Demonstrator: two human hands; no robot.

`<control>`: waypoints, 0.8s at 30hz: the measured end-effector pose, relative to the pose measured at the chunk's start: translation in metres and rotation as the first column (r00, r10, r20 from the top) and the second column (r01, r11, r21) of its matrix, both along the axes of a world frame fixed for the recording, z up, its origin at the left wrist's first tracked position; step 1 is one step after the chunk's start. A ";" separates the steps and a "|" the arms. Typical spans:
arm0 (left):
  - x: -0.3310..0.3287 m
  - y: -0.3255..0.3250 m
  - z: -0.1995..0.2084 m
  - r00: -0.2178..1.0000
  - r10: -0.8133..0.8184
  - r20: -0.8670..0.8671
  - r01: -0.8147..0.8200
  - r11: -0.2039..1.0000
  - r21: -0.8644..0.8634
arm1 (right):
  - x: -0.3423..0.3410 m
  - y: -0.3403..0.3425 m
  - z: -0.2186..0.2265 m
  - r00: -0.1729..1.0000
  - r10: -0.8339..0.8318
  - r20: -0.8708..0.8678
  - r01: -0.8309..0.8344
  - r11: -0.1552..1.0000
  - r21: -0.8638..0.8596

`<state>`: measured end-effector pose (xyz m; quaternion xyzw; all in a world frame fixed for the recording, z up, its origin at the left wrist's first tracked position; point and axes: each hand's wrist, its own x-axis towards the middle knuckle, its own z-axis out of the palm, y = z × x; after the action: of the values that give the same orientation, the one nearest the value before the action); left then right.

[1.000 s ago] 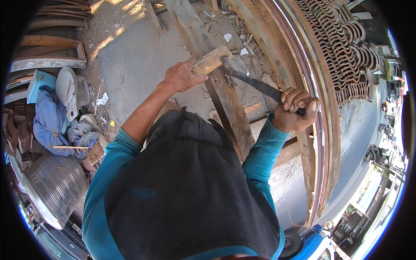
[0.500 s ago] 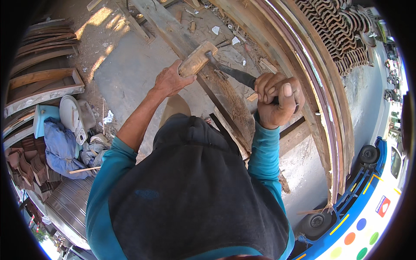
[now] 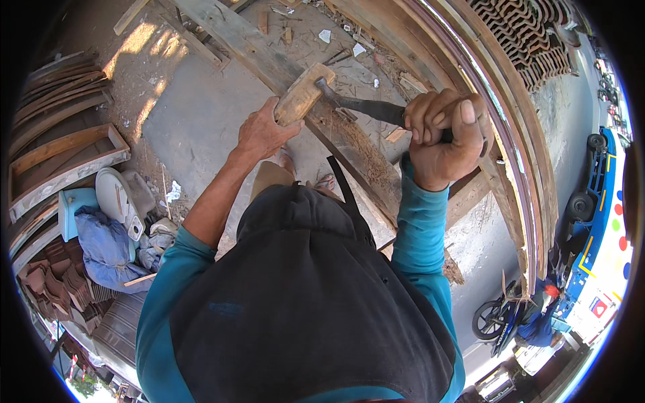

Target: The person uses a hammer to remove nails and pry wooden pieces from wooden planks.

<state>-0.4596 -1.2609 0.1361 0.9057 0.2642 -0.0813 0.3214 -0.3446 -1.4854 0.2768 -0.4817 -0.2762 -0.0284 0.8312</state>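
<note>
My left hand (image 3: 261, 131) is closed on the near left end of a wooden block (image 3: 299, 97), thumb along its lower side. In my right fist (image 3: 449, 134) is the dark handle of a hammer (image 3: 369, 107). Its small metal head lies against or just over the block's far right side; whether they touch I cannot tell. Both are above a long plank (image 3: 252, 57) that slants from the upper left down toward my right forearm. Sawdust or wood chips cover the plank below the hammer.
Long curved-looking timbers (image 3: 500, 144) run along the right. Stacked roof tiles (image 3: 534, 74) stand beyond them. At left are wooden boards and a frame (image 3: 67, 171), a light-blue container (image 3: 72, 213) and blue cloth (image 3: 107, 245). A motorcycle (image 3: 497, 319) and blue vehicle (image 3: 591, 195) appear lower right.
My right hand and the hammer have shifted slightly right and up. The left hand still grips the block. The blue vehicle has moved up along the right edge, and a motorcycle has come into view.
</note>
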 end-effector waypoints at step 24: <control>-0.019 -0.015 0.013 0.988 -0.147 -0.044 0.146 0.989 -0.025 | -0.002 0.034 0.037 0.988 0.044 0.145 -0.017 0.983 -0.184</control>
<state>-0.4789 -1.2758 0.1495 0.9170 0.2033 -0.1285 0.3182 -0.3466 -1.4517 0.3135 -0.5481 -0.3460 -0.0257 0.7611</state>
